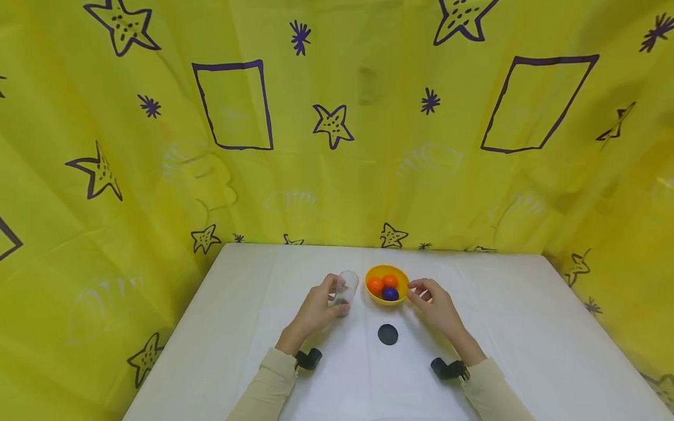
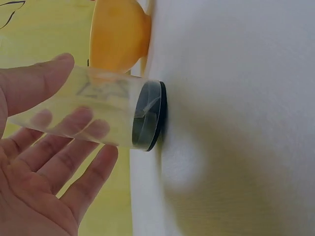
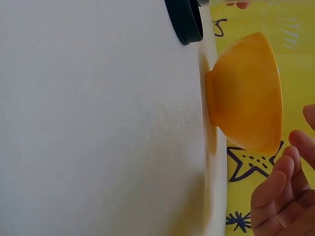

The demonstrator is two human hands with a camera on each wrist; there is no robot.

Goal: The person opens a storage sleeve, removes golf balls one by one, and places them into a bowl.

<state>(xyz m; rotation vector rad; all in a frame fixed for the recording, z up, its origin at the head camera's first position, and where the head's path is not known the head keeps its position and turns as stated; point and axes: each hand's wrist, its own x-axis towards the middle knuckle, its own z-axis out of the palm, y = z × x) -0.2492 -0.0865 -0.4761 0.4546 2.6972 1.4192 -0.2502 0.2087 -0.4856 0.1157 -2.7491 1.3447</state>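
My left hand (image 1: 318, 307) holds a clear plastic cylinder (image 1: 345, 287) with a dark bottom, thumb on one side and fingers on the other. In the left wrist view its dark base (image 2: 150, 116) is at or just above the table; contact is hard to tell. A yellow bowl (image 1: 387, 269) stands to the right, containing two orange balls (image 1: 375, 285) and one purple ball (image 1: 390, 294). My right hand (image 1: 434, 303) is beside the bowl's right rim, fingers loosely bent; the right wrist view shows the fingertips (image 3: 275, 182) close to the rim, holding nothing.
A round black lid (image 1: 388, 334) lies on the white table (image 1: 474, 327) in front of the bowl. Behind and on both sides hangs a yellow curtain (image 1: 368, 187) with drawn stars and frames. Dark wrist cameras (image 1: 309, 358) are strapped to both wrists.
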